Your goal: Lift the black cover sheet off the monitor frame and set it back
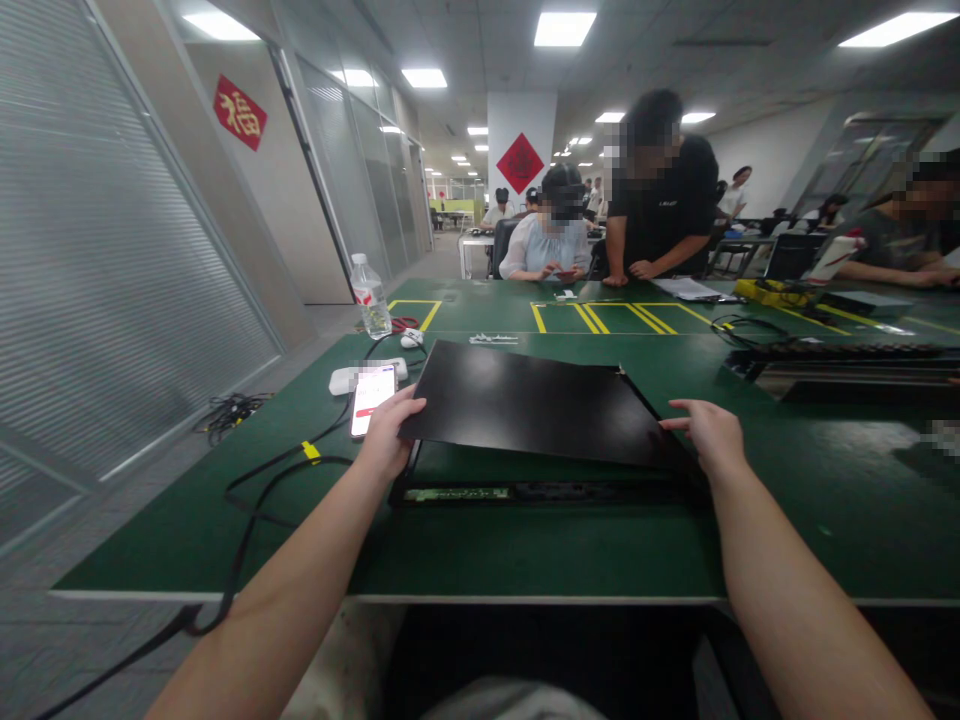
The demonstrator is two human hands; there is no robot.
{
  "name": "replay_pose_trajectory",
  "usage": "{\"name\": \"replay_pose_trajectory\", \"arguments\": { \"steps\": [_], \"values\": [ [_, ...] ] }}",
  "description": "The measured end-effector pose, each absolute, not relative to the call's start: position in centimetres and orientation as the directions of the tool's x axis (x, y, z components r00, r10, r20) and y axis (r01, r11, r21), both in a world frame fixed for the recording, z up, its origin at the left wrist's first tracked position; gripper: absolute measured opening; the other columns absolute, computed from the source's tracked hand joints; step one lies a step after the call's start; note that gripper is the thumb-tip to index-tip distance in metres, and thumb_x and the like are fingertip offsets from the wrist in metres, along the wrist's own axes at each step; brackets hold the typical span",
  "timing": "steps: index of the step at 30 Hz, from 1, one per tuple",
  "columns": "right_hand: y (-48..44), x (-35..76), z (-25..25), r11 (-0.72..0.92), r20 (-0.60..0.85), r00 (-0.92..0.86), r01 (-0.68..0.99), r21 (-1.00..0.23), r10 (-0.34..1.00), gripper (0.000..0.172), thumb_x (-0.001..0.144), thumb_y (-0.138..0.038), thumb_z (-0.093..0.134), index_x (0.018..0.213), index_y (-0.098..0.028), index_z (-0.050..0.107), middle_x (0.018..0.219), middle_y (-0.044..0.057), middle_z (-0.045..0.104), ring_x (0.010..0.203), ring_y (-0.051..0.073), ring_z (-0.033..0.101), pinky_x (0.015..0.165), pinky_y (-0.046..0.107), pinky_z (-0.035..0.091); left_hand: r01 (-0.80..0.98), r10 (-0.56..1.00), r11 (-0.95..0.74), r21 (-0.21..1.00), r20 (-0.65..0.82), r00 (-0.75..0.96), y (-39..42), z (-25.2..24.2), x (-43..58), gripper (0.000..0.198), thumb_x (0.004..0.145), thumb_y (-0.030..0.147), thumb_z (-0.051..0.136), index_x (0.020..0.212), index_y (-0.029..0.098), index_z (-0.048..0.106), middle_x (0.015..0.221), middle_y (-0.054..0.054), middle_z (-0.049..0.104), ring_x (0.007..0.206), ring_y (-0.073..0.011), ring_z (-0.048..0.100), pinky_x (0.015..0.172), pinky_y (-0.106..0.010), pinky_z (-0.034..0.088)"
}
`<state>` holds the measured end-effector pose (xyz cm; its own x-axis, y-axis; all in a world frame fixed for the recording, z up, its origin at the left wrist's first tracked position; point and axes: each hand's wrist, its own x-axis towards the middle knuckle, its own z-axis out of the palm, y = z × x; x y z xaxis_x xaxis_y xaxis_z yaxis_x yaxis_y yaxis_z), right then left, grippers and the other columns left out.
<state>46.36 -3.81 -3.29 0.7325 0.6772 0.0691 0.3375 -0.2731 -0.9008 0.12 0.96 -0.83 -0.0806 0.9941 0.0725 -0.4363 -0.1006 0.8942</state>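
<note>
A flat black panel (525,405) is tilted above a thin black frame (600,494) on the green table. My left hand (390,432) grips the panel's left edge, thumb on top. At the panel's right end, my right hand (706,436) is beside the frame's right side, its index finger stretched out and its other fingers partly hidden. Through the gap under the panel, a green circuit strip (457,494) shows along the frame's near side.
Left of the panel are a lit phone (373,400), a white power strip (345,380), black cables (251,500) and a water bottle (370,297). More black frames (862,365) lie at the right. Several people are across the table.
</note>
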Motion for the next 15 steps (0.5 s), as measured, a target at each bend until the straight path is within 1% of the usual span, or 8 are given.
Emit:
{"name": "replay_pose_trajectory", "arguments": {
  "steps": [4,8,11,15],
  "values": [
    [-3.54,46.95,-3.86,-0.245,0.1,0.722,0.358,-0.901,0.684,0.045,0.084,-0.044,0.056,0.108,-0.017,0.082,0.07,0.01,0.077,0.071,0.027,0.068,0.062,0.034,0.046,-0.433,0.996,-0.084,0.897,0.06,-0.068,0.91,-0.91,0.13,0.053,0.055,0.025,0.09,0.105,0.012,0.085,0.09,-0.011,0.084,0.086,-0.0308,0.079,0.068,-0.031,0.059],
    [-3.52,47.13,-3.96,-0.245,0.123,0.717,0.387,-0.889,0.686,0.043,0.084,-0.047,0.058,0.106,-0.018,0.081,0.069,0.01,0.077,0.07,0.027,0.068,0.062,0.034,0.046,-0.424,0.997,-0.07,0.903,0.049,-0.06,1.1,-1.14,0.05,0.057,0.054,0.024,0.09,0.109,0.013,0.084,0.088,-0.01,0.084,0.087,-0.0317,0.079,0.069,-0.032,0.06],
    [-3.61,47.02,-3.82,-0.261,0.131,0.714,0.412,-0.873,0.687,0.042,0.084,-0.047,0.058,0.105,-0.019,0.081,0.07,0.01,0.078,0.067,0.027,0.067,0.06,0.034,0.045,-0.427,0.997,-0.073,0.901,0.051,-0.063,1.23,-1.19,0.04,0.055,0.053,0.024,0.089,0.107,0.013,0.085,0.086,-0.01,0.084,0.087,-0.0316,0.079,0.067,-0.031,0.059],
    [-3.76,46.71,-3.62,-0.287,0.115,0.728,0.404,-0.869,0.676,0.04,0.083,-0.043,0.057,0.103,-0.019,0.082,0.073,0.011,0.079,0.059,0.025,0.062,0.055,0.035,0.042,-0.422,0.997,-0.07,0.904,0.048,-0.062,1.28,-1.16,0.01,0.048,0.054,0.023,0.089,0.1,0.012,0.086,0.085,-0.011,0.083,0.083,-0.029,0.079,0.066,-0.029,0.058]
  ]
}}
